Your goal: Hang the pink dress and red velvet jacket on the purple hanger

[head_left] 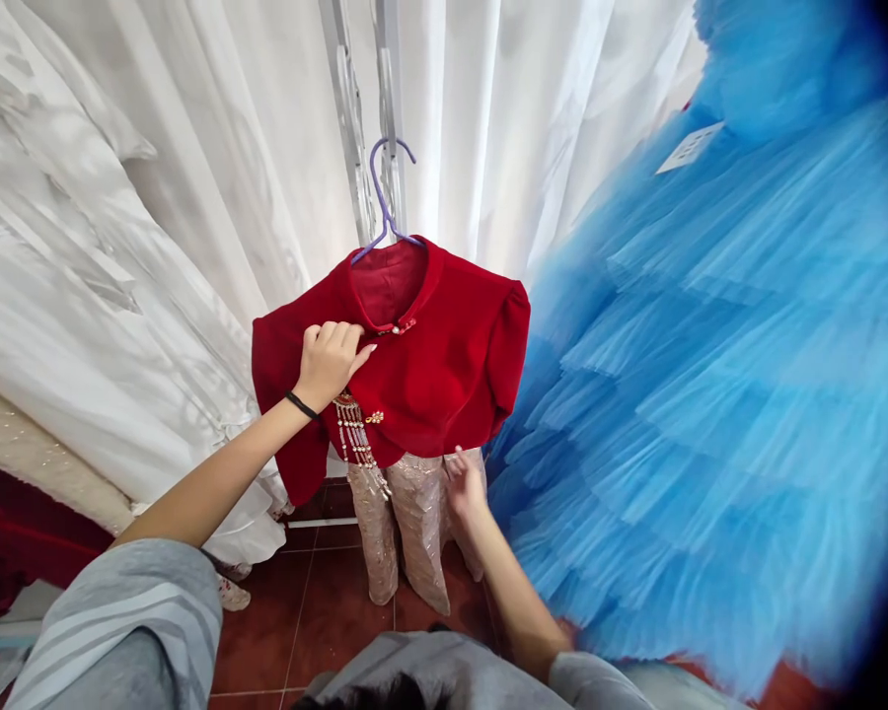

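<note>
Head view: hands (331,360) on red jacket (429,365)

blue tulle dress (725,394) crowding right, white gowns (104,256) left, tiled floor (326,611) gap below

I count one red jacket (429,365); one purple hanger (383,197); one blue tulle dress (710,394); my two hands.

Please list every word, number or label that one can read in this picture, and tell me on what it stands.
No text here can be read.
White tag on the blue tulle dress: faint printed marks, too small and blurred to read.
Red velvet top, purple hanger, the white gowns: no text visible.
</note>
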`<action>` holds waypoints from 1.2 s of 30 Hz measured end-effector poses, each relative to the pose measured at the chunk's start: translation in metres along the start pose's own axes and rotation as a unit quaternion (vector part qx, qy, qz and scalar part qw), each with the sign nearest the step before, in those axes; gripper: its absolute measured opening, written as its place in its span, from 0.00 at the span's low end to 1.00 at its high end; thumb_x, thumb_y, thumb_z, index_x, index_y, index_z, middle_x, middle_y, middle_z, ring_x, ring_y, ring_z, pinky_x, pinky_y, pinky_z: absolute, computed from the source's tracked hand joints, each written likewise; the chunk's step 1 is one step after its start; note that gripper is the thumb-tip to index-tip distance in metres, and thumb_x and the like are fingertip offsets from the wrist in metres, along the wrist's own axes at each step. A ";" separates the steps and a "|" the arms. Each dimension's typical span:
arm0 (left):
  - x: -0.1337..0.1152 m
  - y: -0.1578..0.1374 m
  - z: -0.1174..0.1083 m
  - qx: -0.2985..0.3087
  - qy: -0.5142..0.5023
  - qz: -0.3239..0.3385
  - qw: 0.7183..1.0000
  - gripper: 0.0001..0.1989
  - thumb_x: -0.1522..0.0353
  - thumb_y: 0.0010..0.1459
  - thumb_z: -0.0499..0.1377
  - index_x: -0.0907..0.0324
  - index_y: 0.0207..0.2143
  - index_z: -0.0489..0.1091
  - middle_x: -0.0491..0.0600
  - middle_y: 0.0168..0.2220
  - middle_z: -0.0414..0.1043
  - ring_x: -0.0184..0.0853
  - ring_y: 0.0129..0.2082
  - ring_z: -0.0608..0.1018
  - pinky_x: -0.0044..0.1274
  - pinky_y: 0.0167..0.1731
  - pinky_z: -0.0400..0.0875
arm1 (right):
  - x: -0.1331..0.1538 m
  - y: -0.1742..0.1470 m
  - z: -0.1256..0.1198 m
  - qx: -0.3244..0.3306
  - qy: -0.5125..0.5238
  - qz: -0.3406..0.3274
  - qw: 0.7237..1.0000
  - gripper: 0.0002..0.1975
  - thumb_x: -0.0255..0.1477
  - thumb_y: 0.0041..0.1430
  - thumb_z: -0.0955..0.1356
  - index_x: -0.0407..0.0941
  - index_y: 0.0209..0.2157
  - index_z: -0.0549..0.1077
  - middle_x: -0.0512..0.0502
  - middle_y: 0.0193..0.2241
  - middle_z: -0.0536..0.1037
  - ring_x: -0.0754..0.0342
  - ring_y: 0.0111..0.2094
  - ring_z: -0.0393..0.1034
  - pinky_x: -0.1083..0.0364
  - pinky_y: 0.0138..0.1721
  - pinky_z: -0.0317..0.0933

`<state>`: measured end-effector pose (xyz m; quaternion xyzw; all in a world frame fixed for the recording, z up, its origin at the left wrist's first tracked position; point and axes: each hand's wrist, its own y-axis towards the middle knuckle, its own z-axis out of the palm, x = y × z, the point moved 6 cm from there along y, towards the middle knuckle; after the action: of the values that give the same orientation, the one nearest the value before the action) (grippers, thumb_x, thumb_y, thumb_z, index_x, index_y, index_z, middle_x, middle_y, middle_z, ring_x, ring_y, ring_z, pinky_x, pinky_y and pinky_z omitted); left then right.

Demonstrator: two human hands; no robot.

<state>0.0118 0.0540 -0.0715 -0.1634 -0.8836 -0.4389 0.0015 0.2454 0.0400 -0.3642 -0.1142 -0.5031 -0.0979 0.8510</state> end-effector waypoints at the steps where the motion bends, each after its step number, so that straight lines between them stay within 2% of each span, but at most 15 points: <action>1: -0.003 0.002 -0.004 0.021 -0.010 0.004 1.000 0.17 0.58 0.66 0.52 0.61 0.37 0.73 0.58 0.34 0.75 0.47 0.39 0.74 0.38 0.43 0.64 | -0.002 0.009 -0.006 0.034 0.027 0.038 0.998 0.16 0.41 0.47 0.72 0.47 0.28 0.63 0.44 0.33 0.76 0.45 0.42 0.74 0.42 0.46 0.70; 3: -0.008 0.006 -0.015 0.048 -0.076 0.007 0.996 0.19 0.60 0.68 0.48 0.59 0.31 0.70 0.53 0.28 0.73 0.41 0.33 0.74 0.33 0.39 0.65 | -0.005 0.015 -0.016 0.086 0.104 0.088 0.987 0.19 0.40 0.42 0.75 0.47 0.26 0.63 0.48 0.31 0.77 0.49 0.37 0.74 0.46 0.42 0.72; 5: -0.008 0.009 -0.028 0.042 -0.151 -0.019 0.987 0.20 0.60 0.70 0.45 0.59 0.29 0.68 0.50 0.27 0.72 0.36 0.29 0.73 0.28 0.34 0.64 | -0.012 0.010 -0.024 0.111 0.175 0.125 0.970 0.21 0.35 0.35 0.78 0.48 0.28 0.66 0.52 0.31 0.77 0.53 0.36 0.74 0.52 0.41 0.71; 6: -0.006 0.009 -0.032 0.036 -0.161 -0.036 0.986 0.21 0.60 0.70 0.44 0.59 0.30 0.68 0.49 0.27 0.72 0.35 0.27 0.73 0.26 0.31 0.63 | -0.018 0.006 -0.028 0.114 0.175 0.133 0.969 0.22 0.34 0.33 0.79 0.48 0.29 0.67 0.53 0.31 0.77 0.54 0.35 0.74 0.54 0.40 0.71; 9: 0.003 0.010 -0.028 0.055 -0.044 -0.064 0.995 0.21 0.59 0.70 0.44 0.59 0.31 0.69 0.51 0.30 0.73 0.35 0.27 0.74 0.26 0.24 0.55 | -0.042 -0.001 -0.028 0.104 0.073 0.126 0.984 0.21 0.34 0.31 0.79 0.47 0.26 0.68 0.53 0.25 0.75 0.56 0.27 0.71 0.56 0.32 0.68; 12: 0.012 0.011 -0.011 0.090 0.078 -0.052 0.991 0.22 0.59 0.70 0.44 0.60 0.33 0.71 0.53 0.31 0.73 0.36 0.25 0.73 0.27 0.23 0.51 | -0.060 0.005 -0.015 0.082 0.016 0.099 0.992 0.21 0.36 0.34 0.79 0.46 0.23 0.65 0.56 0.20 0.70 0.59 0.22 0.64 0.59 0.26 0.62; 15: 0.016 0.009 -0.002 0.076 0.104 -0.026 0.991 0.24 0.59 0.71 0.42 0.60 0.33 0.73 0.53 0.30 0.73 0.35 0.24 0.72 0.27 0.25 0.54 | -0.067 0.010 -0.007 0.075 -0.005 0.095 0.993 0.21 0.37 0.34 0.79 0.45 0.23 0.67 0.57 0.18 0.69 0.61 0.20 0.60 0.60 0.23 0.57; 17: 0.017 0.006 0.000 0.064 0.101 -0.005 0.993 0.25 0.58 0.71 0.41 0.60 0.34 0.74 0.53 0.29 0.73 0.35 0.25 0.73 0.27 0.26 0.56 | -0.066 0.010 -0.011 0.082 -0.017 0.112 0.990 0.22 0.37 0.32 0.79 0.44 0.27 0.70 0.56 0.20 0.71 0.60 0.20 0.62 0.60 0.21 0.56; 20: 0.018 -0.001 0.000 0.045 0.076 0.026 0.996 0.26 0.56 0.70 0.42 0.60 0.37 0.75 0.53 0.31 0.74 0.36 0.26 0.73 0.28 0.28 0.59 | -0.054 0.012 -0.025 0.088 -0.006 0.124 0.988 0.27 0.39 0.32 0.79 0.45 0.36 0.71 0.54 0.27 0.76 0.58 0.24 0.68 0.59 0.25 0.62; 22: 0.019 -0.006 -0.002 0.037 0.047 0.035 0.998 0.25 0.56 0.70 0.43 0.60 0.38 0.75 0.53 0.32 0.75 0.37 0.27 0.74 0.28 0.30 0.61 | -0.040 0.019 -0.033 0.091 0.023 0.116 0.989 0.28 0.43 0.34 0.78 0.46 0.36 0.69 0.54 0.30 0.76 0.58 0.28 0.71 0.60 0.27 0.65; 26: 0.019 -0.014 -0.006 0.030 -0.009 0.021 0.999 0.23 0.56 0.69 0.45 0.59 0.37 0.75 0.53 0.32 0.75 0.38 0.29 0.75 0.29 0.33 0.63 | -0.022 0.034 -0.040 0.097 0.015 0.107 0.989 0.30 0.50 0.31 0.78 0.46 0.29 0.65 0.57 0.21 0.69 0.61 0.22 0.64 0.61 0.22 0.60; 29: 0.017 -0.015 -0.007 0.031 -0.033 -0.003 0.999 0.21 0.57 0.69 0.46 0.60 0.37 0.74 0.53 0.32 0.75 0.40 0.31 0.75 0.30 0.35 0.64 | -0.018 0.037 -0.041 0.089 -0.046 0.108 0.989 0.30 0.50 0.30 0.78 0.44 0.26 0.65 0.56 0.19 0.69 0.62 0.19 0.62 0.61 0.20 0.57; 33: 0.012 -0.023 -0.010 0.023 -0.063 -0.034 0.997 0.19 0.58 0.68 0.48 0.60 0.39 0.74 0.55 0.36 0.76 0.41 0.36 0.76 0.33 0.41 0.66 | 0.001 0.036 -0.051 0.055 -0.148 0.082 0.984 0.28 0.51 0.35 0.76 0.42 0.21 0.67 0.48 0.19 0.73 0.59 0.17 0.63 0.60 0.18 0.50; 35: 0.006 -0.038 -0.014 -0.004 -0.100 -0.055 0.993 0.17 0.59 0.67 0.50 0.60 0.42 0.73 0.56 0.41 0.76 0.41 0.41 0.76 0.34 0.45 0.69 | 0.024 0.036 -0.058 0.041 -0.250 0.032 0.967 0.24 0.49 0.42 0.74 0.42 0.22 0.70 0.46 0.19 0.74 0.57 0.17 0.64 0.57 0.20 0.53; 36: 0.001 -0.049 -0.017 -0.028 -0.131 -0.072 0.988 0.17 0.59 0.67 0.50 0.61 0.44 0.72 0.56 0.43 0.75 0.41 0.44 0.76 0.34 0.46 0.70 | 0.039 0.035 -0.061 0.030 -0.313 -0.012 0.949 0.22 0.48 0.46 0.72 0.41 0.25 0.72 0.45 0.21 0.75 0.54 0.18 0.66 0.55 0.23 0.57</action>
<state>-0.0061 0.0135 -0.0989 -0.1551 -0.8729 -0.4376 -0.1503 0.3243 0.0539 -0.3621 -0.1075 -0.7483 -0.0519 0.6525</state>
